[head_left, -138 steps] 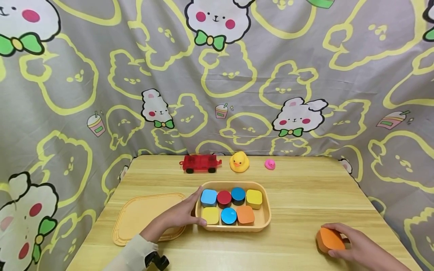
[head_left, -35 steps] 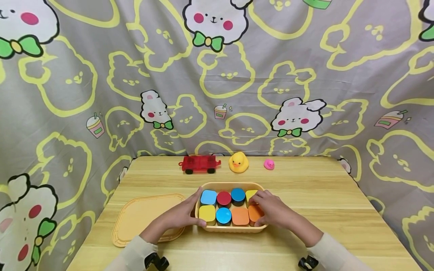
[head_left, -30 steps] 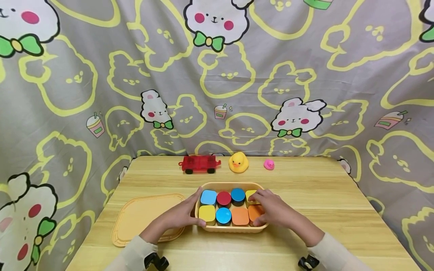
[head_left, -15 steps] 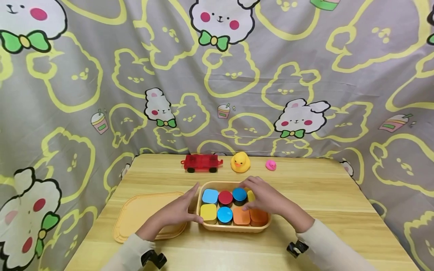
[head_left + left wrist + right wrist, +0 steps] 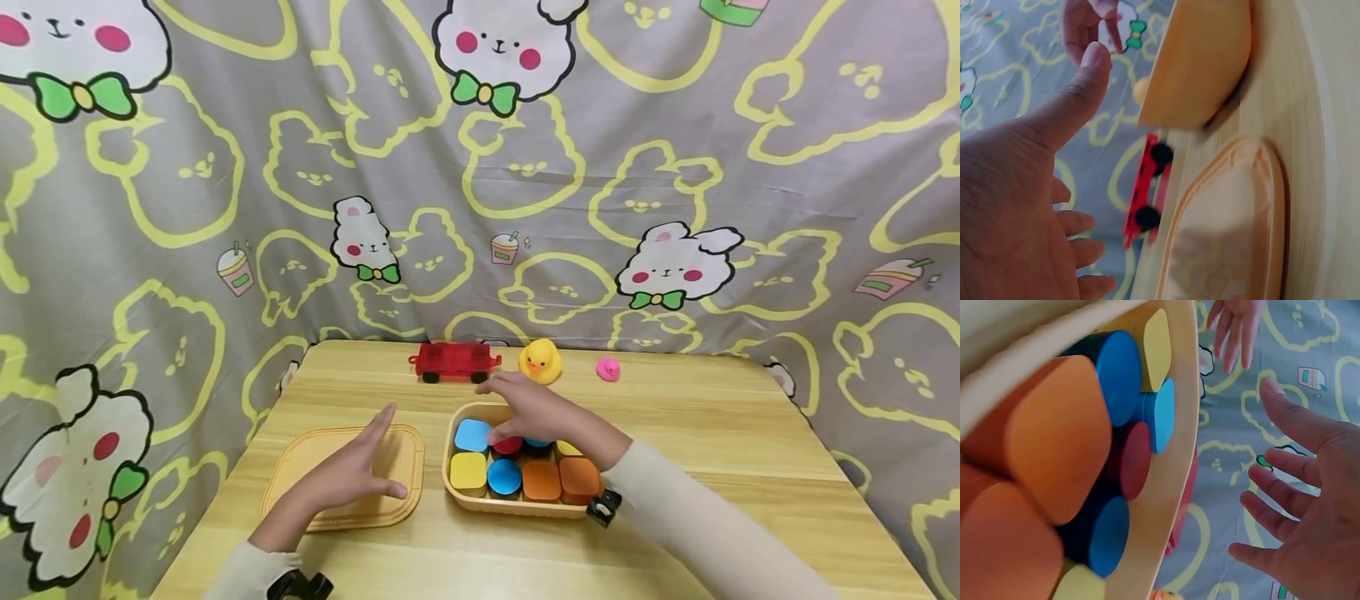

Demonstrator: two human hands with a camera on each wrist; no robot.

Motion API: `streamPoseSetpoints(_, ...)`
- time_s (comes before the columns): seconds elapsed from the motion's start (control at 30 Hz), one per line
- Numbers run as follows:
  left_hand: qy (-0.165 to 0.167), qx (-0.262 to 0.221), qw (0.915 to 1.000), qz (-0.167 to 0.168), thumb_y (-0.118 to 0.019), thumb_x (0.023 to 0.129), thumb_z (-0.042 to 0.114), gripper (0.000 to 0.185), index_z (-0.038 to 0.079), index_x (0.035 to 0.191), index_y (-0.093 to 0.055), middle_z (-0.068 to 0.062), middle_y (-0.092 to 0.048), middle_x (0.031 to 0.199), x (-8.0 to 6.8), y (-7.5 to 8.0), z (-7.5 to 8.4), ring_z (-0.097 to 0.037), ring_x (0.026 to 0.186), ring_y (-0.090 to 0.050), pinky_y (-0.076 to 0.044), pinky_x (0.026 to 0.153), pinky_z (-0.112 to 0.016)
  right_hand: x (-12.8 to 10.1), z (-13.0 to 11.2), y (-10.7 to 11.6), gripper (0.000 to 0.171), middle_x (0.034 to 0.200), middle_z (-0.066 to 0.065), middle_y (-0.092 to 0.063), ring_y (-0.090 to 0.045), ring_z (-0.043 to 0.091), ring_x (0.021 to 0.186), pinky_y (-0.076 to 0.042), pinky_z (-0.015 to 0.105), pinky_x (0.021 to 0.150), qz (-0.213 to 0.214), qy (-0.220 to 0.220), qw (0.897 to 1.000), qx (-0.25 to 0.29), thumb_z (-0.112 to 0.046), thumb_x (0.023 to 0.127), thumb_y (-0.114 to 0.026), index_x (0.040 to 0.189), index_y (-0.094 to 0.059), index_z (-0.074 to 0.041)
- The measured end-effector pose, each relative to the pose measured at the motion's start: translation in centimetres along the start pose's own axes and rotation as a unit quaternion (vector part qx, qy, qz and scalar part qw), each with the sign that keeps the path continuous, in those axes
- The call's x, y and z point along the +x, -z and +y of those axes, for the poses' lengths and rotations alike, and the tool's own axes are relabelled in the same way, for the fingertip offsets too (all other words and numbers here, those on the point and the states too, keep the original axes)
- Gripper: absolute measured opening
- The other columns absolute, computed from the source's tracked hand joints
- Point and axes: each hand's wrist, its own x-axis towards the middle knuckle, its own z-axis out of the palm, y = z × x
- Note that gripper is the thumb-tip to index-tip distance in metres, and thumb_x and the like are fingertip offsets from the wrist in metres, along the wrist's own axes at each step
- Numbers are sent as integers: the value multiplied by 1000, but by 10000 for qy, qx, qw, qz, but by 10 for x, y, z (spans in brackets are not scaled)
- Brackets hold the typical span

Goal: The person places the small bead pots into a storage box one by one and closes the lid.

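Note:
A yellow-orange plastic box point(image 5: 517, 506) holds two rows of blocks: rounded squares such as the light blue block point(image 5: 473, 435) and the orange block point(image 5: 580, 480), and round ones such as the red block point(image 5: 1135, 459) and the blue block point(image 5: 504, 477). Fingers spread and holding nothing, my right hand point(image 5: 536, 410) hovers over the box and hides part of the back row. My left hand point(image 5: 341, 479), thumb apart from its fingers, is over the matching flat lid point(image 5: 288, 471), left of the box. In the left wrist view a gap shows between that hand and the lid point(image 5: 1222, 237).
Along the table's back edge stand a red toy wagon point(image 5: 453, 360), a yellow rubber duck point(image 5: 541, 362) and a small pink duck point(image 5: 609, 369). A patterned curtain point(image 5: 555, 208) hangs behind and beside the wooden table point(image 5: 697, 433).
The right hand brought an orange block from the table's right into the box and released it, then moved left across the box. The left hand left the box's edge for the lid.

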Motion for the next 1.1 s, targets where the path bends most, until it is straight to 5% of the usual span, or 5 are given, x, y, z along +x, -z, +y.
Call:
streamPoseSetpoints(0.53, 565, -161, 9973, 445, -92, 74, 37, 139, 2, 164, 8, -37, 5, 166, -73, 37, -59, -62, 148, -5, -23, 112, -75, 91, -33, -26, 77, 156, 5, -47, -41, 24, 146, -40, 41, 117, -857, 88, 9963, 68, -27, 89, -84, 155, -47, -14)
streamPoseSetpoints(0.73, 904, -143, 9947, 467, -95, 69, 33, 142, -9, 161, 5, -44, 0, 161, -94, 39, -81, -64, 146, -10, -17, 114, -73, 122, -39, -42, 75, 153, 8, -53, -52, 28, 138, -44, 38, 113, -1208, 61, 9925, 197, -22, 89, -84, 154, -49, -11)
streamPoseSetpoints(0.87, 1149, -168, 9925, 378, -96, 66, 34, 142, -9, 161, 1, -43, -6, 161, -104, 38, -94, -60, 147, -14, -21, 122, -42, 140, -40, -50, 71, 151, 11, -55, -57, 29, 135, -45, 39, 112, -1535, 34, 9879, 216, -19, 90, -82, 153, -50, -8)
streamPoseSetpoints(0.97, 1261, -196, 9912, 347, -96, 67, 35, 140, -10, 161, -3, -41, -11, 162, -108, 37, -102, -56, 149, -15, -18, 116, -18, 150, -37, -53, 68, 150, 14, -56, -53, 30, 138, -45, 40, 113, -1793, -88, 9828, 436, -14, 91, -80, 151, -51, -5)
streamPoseSetpoints(1.1, 1329, 16, 9900, 466, -95, 69, 32, 134, -16, 158, -7, -42, -22, 157, -107, 37, -107, -56, 145, -27, -30, 119, -40, 156, -32, -59, 63, 148, 20, -56, -59, 28, 126, -52, 42, 104, -2128, -532, 9688, 1154, -8, 94, -75, 152, -49, -1)
